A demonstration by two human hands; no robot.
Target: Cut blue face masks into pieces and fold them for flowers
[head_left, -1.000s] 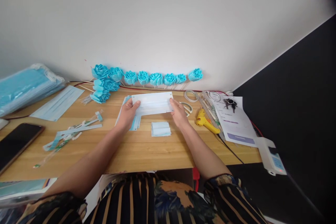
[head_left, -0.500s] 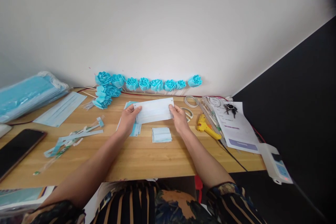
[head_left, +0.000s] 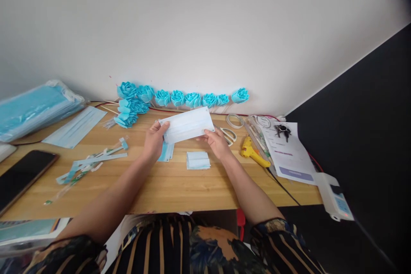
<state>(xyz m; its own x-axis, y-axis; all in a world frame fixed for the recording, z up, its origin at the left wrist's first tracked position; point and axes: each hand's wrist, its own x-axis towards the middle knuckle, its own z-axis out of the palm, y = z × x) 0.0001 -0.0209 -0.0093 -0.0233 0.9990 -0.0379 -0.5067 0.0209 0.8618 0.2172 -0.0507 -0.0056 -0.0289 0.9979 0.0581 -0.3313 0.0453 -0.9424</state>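
Note:
A flat white face mask sheet [head_left: 188, 126], without ear loops in sight, is stretched between my hands above the desk, its right end tilted up. My left hand [head_left: 154, 139] pinches its left edge, thumb on top. At the lower right corner, my right hand [head_left: 218, 142] grips it between thumb and fingers. Beneath and behind my left hand lie blue mask pieces [head_left: 166, 152], partly hidden. A small stack of cut pale squares [head_left: 198, 160] rests on the wood below the sheet. Scissors [head_left: 230, 136] lie just behind my right hand, their blades hidden.
Blue handmade flowers [head_left: 192, 99] line the wall. To the right are a tape roll [head_left: 235, 120], a yellow glue gun [head_left: 253, 153], keys [head_left: 283, 130] on paper and a power strip [head_left: 335, 199]. At left: packaged masks [head_left: 35, 109], cut strips [head_left: 93, 165] and a phone [head_left: 27, 180].
The sheet has tilted, its right end rising. My right hand has slid from the upper right corner to the lower right one. My left hand still holds the left edge.

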